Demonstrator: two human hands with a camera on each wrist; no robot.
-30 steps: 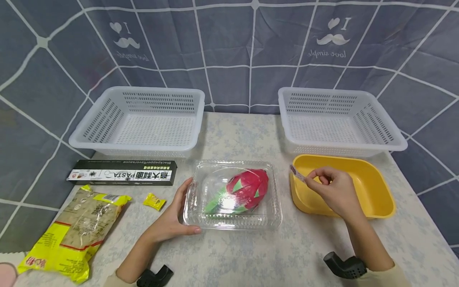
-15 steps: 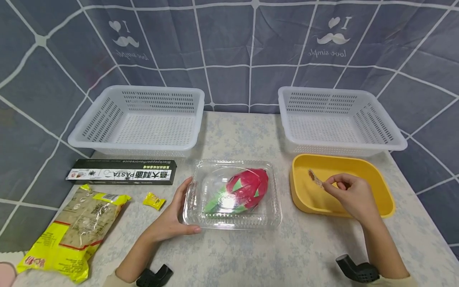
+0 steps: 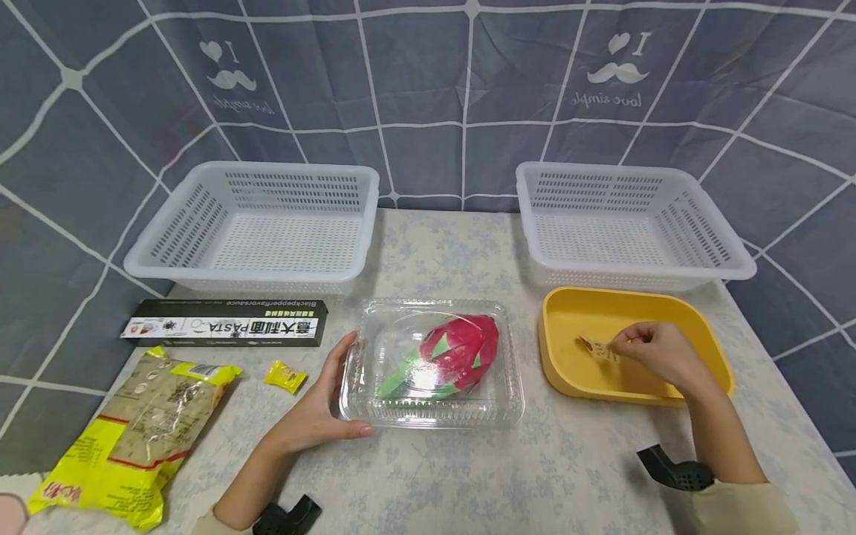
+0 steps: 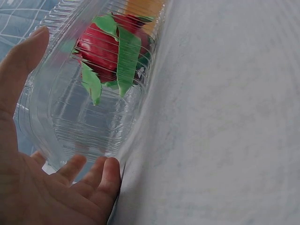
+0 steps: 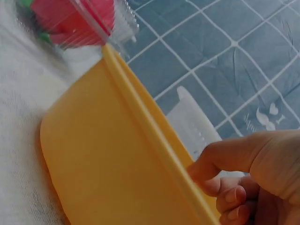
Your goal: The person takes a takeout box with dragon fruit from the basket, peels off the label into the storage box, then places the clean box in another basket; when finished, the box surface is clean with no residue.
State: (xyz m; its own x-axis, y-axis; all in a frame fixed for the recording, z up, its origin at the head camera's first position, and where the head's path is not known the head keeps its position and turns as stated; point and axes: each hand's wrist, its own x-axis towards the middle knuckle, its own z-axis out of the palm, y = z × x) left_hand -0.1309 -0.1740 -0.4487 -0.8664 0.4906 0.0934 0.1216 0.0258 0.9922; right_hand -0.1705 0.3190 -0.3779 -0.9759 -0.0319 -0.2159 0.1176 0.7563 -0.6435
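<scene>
A clear plastic clamshell box point(image 3: 374, 349) lies on the table with a red and green dragon fruit point(image 3: 464, 349) inside. My left hand point(image 3: 317, 416) rests against its left end, fingers loosely extended along the side and thumb by the front edge; in the left wrist view these fingers touch the clear wall. Inside the yellow basin point(image 3: 702, 353), my right hand point(image 3: 658, 353) is low, thumb and forefinger pinching the edge of a small clear sachet with brown print point(image 3: 597, 348). The right wrist view hides that sachet behind the basin's rim.
Two white perforated baskets stand at the back, one left point(image 3: 254, 275) and one right point(image 3: 635, 264). On the left lie a black pasta box point(image 3: 224, 323), a small yellow wrapped candy point(image 3: 286, 377) and a large yellow bag point(image 3: 134, 438). A grey tiled curtain point(image 3: 421, 89) hangs behind.
My right hand has moved right from over the basin's left rim and down into the basin with the sachet. The left hand and clear box have stayed in place.
</scene>
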